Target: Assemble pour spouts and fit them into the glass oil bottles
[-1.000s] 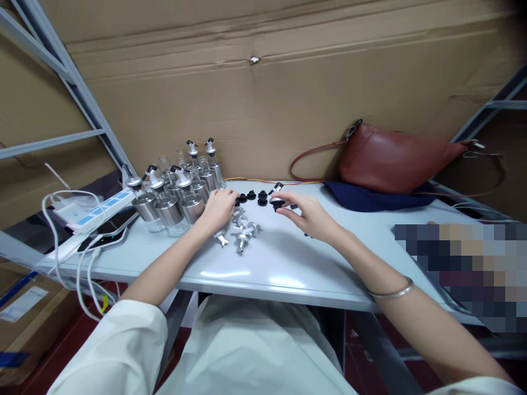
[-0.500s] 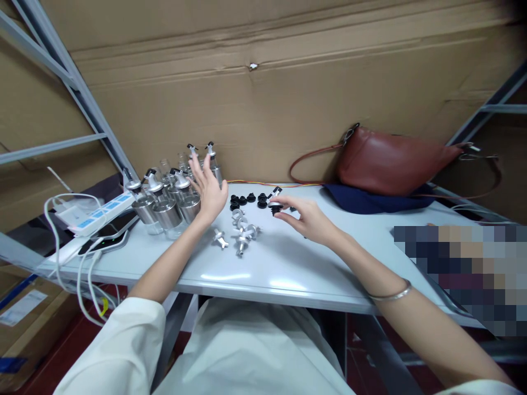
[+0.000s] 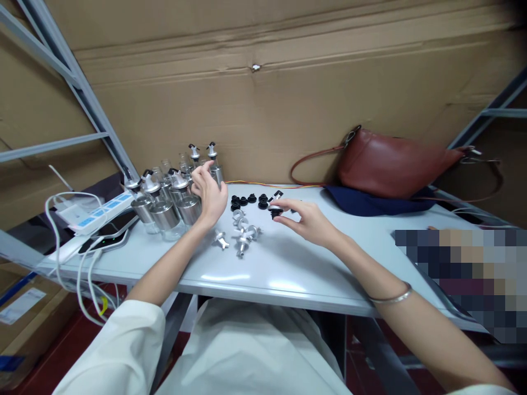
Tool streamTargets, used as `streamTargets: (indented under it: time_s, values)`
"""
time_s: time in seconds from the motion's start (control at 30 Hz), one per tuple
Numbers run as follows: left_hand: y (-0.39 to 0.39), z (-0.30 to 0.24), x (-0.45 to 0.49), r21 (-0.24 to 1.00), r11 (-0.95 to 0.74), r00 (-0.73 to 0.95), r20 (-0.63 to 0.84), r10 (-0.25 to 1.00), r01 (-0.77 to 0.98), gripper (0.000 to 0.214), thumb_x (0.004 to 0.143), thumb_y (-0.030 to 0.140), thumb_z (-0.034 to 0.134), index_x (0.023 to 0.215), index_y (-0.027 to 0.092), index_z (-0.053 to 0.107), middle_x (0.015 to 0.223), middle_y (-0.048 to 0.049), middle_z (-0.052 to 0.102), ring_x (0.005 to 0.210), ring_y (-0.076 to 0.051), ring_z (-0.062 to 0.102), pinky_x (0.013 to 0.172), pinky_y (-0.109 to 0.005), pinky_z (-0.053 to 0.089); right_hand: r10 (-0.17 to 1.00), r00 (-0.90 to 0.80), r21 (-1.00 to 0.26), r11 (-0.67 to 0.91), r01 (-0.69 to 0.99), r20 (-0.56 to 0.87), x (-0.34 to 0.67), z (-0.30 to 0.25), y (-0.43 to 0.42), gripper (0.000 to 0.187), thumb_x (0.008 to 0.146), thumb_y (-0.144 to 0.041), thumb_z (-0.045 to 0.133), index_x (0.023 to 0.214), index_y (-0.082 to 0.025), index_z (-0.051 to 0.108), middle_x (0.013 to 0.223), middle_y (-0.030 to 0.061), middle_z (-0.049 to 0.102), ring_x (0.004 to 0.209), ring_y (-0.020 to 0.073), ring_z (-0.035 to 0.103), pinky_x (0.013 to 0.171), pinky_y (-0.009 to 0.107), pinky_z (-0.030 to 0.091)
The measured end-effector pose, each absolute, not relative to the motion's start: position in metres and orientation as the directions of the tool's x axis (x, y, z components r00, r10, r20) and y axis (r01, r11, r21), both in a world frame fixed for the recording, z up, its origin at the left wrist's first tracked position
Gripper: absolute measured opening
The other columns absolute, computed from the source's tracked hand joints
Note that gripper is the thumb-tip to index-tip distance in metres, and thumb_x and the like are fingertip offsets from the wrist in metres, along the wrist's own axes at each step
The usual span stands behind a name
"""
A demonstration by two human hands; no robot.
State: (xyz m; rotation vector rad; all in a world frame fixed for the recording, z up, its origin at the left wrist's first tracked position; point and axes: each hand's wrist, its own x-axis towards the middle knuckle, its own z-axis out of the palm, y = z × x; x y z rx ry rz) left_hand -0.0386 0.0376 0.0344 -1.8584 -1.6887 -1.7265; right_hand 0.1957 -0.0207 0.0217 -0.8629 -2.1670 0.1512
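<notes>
My right hand pinches a pourer spout between thumb and fingers, just above the table. It has a black ribbed stopper below and a black-tipped silver top. On the left, my left hand reaches among glass bottles with steel sleeves. Its fingers are bent and apart from the thumb, with nothing visible in them, and it partly hides the rear bottles. Several bottles carry silver spouts with black flaps; others behind have bare necks. Between my hands lie black stoppers and loose silver spout tops.
A brown leather bag rests on dark blue cloth at the back right. A white power strip and cables are at the left end of the table. Cardboard stands behind; metal frames flank the table.
The fingers of my left hand have gone from stretched and spread to bent, staying beside the bottles. My right hand holds the same pourer spout in nearly the same place.
</notes>
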Motion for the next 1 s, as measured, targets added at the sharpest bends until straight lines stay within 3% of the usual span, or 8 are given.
streamTargets:
  time_s: [0.2,0.43,0.63,0.77,0.87,1.0]
  values:
    - [0.055,0.028,-0.048,0.702,-0.42,-0.415,0.693,0.59,0.574,0.071,0.066,0.0,0.052,0.129,0.02,0.027,0.141,-0.0145,0.024,0.139,-0.027,0.022,0.117,-0.046,0.014,0.618,-0.466,-0.369,0.77,0.52,0.633,0.195,0.022,-0.021,0.024,0.088,-0.028,0.058,0.11,-0.021,0.062,0.11,0.0086,0.07,0.081,0.0199,0.07,0.073,0.034,0.058]
    - [0.064,0.02,-0.054,0.759,-0.46,-0.356,0.633,0.687,0.461,0.064,0.074,-0.004,0.04,0.132,0.019,0.024,0.133,-0.0133,0.04,0.123,-0.02,0.045,0.111,-0.043,0.03,0.556,-0.464,-0.34,0.815,0.47,0.69,0.197,0.018,-0.018,0.022,0.089,-0.025,0.058,0.11,-0.024,0.064,0.108,0.0056,0.072,0.098,0.0221,0.068,0.085,0.037,0.056]
    - [0.053,0.022,-0.049,0.662,-0.468,-0.269,0.703,0.659,0.585,0.056,0.079,0.002,0.047,0.129,0.023,0.031,0.123,-0.0101,0.048,0.112,-0.021,0.053,0.109,-0.047,0.032,0.554,-0.408,-0.328,0.8,0.502,0.726,0.198,0.018,-0.017,0.024,0.09,-0.025,0.056,0.113,-0.025,0.062,0.112,0.0059,0.071,0.099,0.0235,0.068,0.085,0.041,0.057]
    - [0.038,0.034,-0.043,0.539,-0.607,-0.198,0.82,0.537,0.584,0.043,0.088,0.018,0.049,0.127,0.025,0.033,0.127,-0.0096,0.046,0.118,-0.021,0.05,0.105,-0.04,0.038,0.498,-0.41,-0.267,0.822,0.502,0.764,0.199,0.017,-0.016,0.022,0.09,-0.023,0.054,0.11,-0.023,0.062,0.112,0.0071,0.07,0.104,0.0236,0.066,0.088,0.04,0.056]
    - [0.021,0.049,-0.032,0.486,-0.702,-0.165,0.864,0.476,0.521,0.043,0.091,0.027,0.048,0.13,0.026,0.029,0.13,-0.0092,0.044,0.122,-0.021,0.048,0.106,-0.037,0.039,0.472,-0.358,-0.265,0.828,0.494,0.806,0.198,0.02,-0.017,0.021,0.089,-0.021,0.055,0.109,-0.022,0.06,0.109,0.0082,0.07,0.099,0.0228,0.067,0.085,0.039,0.056]
    - [-0.006,0.063,-0.002,0.554,-0.785,-0.017,0.82,0.572,0.279,0.053,0.09,0.036,0.051,0.134,0.03,0.022,0.126,-0.0081,0.048,0.118,-0.022,0.053,0.101,-0.036,0.044,0.437,-0.259,-0.269,0.825,0.497,0.861,0.197,0.025,-0.02,0.027,0.087,-0.019,0.054,0.114,-0.022,0.058,0.11,0.0091,0.069,0.099,0.0222,0.065,0.083,0.037,0.055]
